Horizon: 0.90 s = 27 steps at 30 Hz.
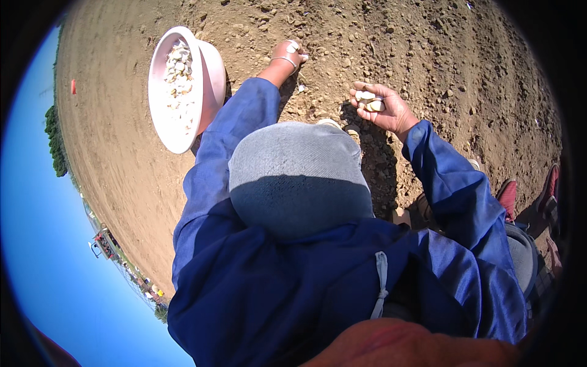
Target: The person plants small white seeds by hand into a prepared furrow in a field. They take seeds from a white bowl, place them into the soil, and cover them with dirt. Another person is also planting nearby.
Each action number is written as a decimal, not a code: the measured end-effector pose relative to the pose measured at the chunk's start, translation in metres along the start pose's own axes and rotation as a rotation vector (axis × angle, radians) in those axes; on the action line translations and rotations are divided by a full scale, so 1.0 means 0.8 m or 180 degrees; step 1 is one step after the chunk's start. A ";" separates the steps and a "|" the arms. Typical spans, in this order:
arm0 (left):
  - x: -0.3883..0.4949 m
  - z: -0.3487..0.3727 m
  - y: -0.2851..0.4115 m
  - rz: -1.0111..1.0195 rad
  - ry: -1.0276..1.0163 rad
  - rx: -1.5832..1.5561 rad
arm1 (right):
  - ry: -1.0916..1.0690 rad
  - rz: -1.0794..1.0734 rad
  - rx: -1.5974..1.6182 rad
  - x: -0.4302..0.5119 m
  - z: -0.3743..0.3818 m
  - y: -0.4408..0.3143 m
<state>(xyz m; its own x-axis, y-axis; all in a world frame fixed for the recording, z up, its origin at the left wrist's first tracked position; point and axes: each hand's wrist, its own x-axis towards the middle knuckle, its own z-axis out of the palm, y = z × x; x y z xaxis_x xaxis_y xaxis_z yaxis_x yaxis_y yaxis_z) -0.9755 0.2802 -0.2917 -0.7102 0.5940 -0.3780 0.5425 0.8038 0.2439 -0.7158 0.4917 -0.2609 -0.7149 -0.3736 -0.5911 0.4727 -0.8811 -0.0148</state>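
My left hand (288, 56), with a pale band round its wrist, is low over the loose soil, its fingers curled. Pale pieces that look like garlic cloves (292, 46) show at its fingers; its fingertips are partly hidden. Palm up, my right hand (383, 106) cups several peeled-looking garlic cloves (375, 106). A pink plastic basin (213, 78) with many cloves in it stands tilted in the view, left of my left forearm. One small whitish piece (301, 88) lies on the soil between my hands.
Cloddy brown soil (440, 59) stretches ahead and to the right. My knee in grey cloth (300, 156) is between my arms. Beside me at the right are another person's red shoe (507, 197) and grey-clad leg. A vehicle (105, 243) and trees stand far off at the left.
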 end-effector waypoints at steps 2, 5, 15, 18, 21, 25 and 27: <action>0.004 0.006 0.000 -0.0031 0.0170 0.0058 | -0.0019 -0.0058 0.0001 0.004 0.004 -0.005; -0.007 0.007 0.012 -0.0112 0.0382 0.0079 | -0.0214 -0.0091 0.0154 0.005 0.013 -0.010; -0.126 -0.031 0.164 0.0924 -0.0159 -0.1882 | 0.0106 -0.0232 -0.0298 -0.001 0.018 -0.006; -0.131 -0.037 0.178 0.0839 -0.0665 -0.1868 | -0.0355 -0.0219 -0.0444 0.001 0.018 -0.002; -0.130 -0.035 0.173 0.0925 -0.1106 -0.1796 | -0.0477 -0.0042 -0.0711 -0.002 0.021 0.003; -0.118 -0.029 0.151 0.0432 -0.1283 -0.2712 | -0.0349 -0.0059 -0.0775 -0.004 0.028 0.003; -0.099 -0.033 0.131 0.0437 -0.0826 -0.2404 | -0.0256 -0.0151 -0.0598 -0.003 0.032 -0.004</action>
<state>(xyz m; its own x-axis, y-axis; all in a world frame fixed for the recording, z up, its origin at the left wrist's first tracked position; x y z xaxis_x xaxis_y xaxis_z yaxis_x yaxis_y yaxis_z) -0.8741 0.3180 -0.2124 -0.4822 0.7371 -0.4735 0.1020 0.5841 0.8053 -0.7288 0.4880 -0.2391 -0.7739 -0.3616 -0.5199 0.5199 -0.8315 -0.1955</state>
